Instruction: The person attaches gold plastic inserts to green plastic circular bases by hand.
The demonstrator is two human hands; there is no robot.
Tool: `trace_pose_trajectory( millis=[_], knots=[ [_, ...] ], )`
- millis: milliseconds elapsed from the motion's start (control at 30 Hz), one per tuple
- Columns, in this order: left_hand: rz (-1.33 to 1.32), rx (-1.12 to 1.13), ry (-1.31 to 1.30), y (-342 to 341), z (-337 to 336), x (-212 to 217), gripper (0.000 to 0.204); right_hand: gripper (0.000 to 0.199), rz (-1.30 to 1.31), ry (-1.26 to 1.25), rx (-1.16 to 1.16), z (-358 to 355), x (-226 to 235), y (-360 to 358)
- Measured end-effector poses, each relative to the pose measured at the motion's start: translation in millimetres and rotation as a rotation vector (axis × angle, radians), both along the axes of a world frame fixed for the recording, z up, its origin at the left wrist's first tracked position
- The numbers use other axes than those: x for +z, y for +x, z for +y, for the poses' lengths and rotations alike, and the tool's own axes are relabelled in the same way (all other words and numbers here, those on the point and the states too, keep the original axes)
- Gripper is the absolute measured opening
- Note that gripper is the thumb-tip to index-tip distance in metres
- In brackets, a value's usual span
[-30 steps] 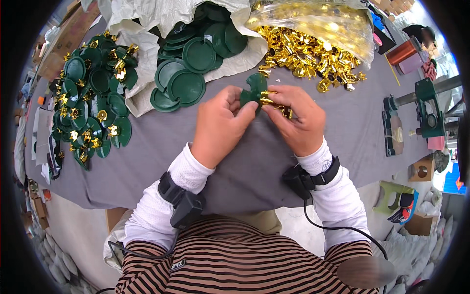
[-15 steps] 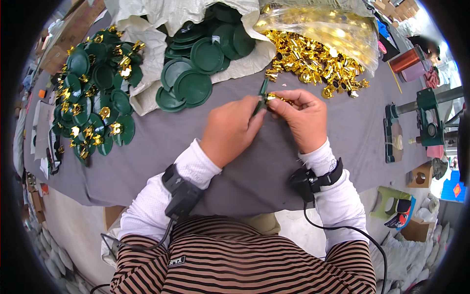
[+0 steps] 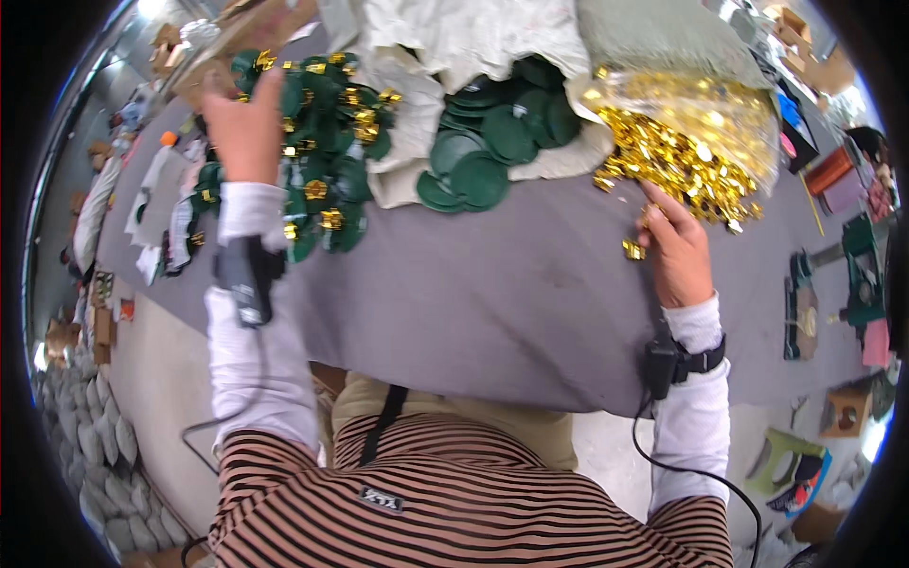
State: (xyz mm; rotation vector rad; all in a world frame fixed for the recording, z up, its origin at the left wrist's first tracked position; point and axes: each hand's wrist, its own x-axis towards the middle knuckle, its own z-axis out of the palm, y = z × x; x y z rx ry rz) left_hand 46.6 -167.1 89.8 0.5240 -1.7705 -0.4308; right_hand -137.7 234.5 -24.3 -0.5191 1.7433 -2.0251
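A grey cloth-covered table [image 3: 492,303] is seen from above, its surface matt and lightly creased. The left hand [image 3: 244,128] is extended to the far left, over a heap of finished green discs with gold clips [image 3: 327,142]; its back faces the camera and the fingers are curled downward, but whether anything is held cannot be told. These discs are round, flat and dark green, each bearing a small shiny gold fitting, and they are spread loosely across the far-left part of the table.

The right hand [image 3: 677,251] is placed at the near edge of a pile of gold metal clips [image 3: 677,161], which are small, angular and highly reflective. The fingers are bent and closed lightly around a few of the clips, and one loose gold clip [image 3: 632,250] is seen just beside the thumb. The pile spills from a clear plastic bag [image 3: 701,104] lying at the far right.

Between the two heaps, a stack of plain green discs [image 3: 488,151] is laid on a pale, crumpled cloth sack [image 3: 454,47]; their faces are smooth and bare. Both forearms are covered by white sleeves, and a black wrist device [image 3: 677,360] is strapped on the right wrist.
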Motion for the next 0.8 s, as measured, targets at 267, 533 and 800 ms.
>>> trace_pose_trajectory(
  millis=[267, 533, 800],
  knots=[
    [-0.627, -0.299, -0.393, -42, 156, -118, 0.041, 0.018, -0.04, -0.031, -0.019, 5, -4, -3],
    [-0.678, -0.324, -0.177, -53, 155, -115, 0.021, 0.019, 0.17, -0.021, -0.024, -4, -11, 10],
    [-0.285, -0.96, 1.073, -63, 217, -110, 0.027, 0.019, 0.356, 0.054, 0.076, -17, -5, 31]
  ],
)
